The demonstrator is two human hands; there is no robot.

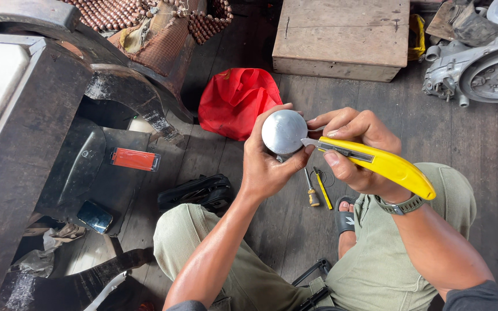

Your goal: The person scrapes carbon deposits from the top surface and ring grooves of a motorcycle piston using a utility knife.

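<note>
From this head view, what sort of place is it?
Likely a small repair workshop: a grey metal engine casing and a worn wooden box lie on the dark plank floor, with two small screwdrivers nearby.

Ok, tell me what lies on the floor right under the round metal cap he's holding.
Below the round metal cap, on the wooden floor, lie a small screwdriver and a yellow-handled tool with a ring. The left hand and the cap cover whatever lies directly beneath them.
</note>
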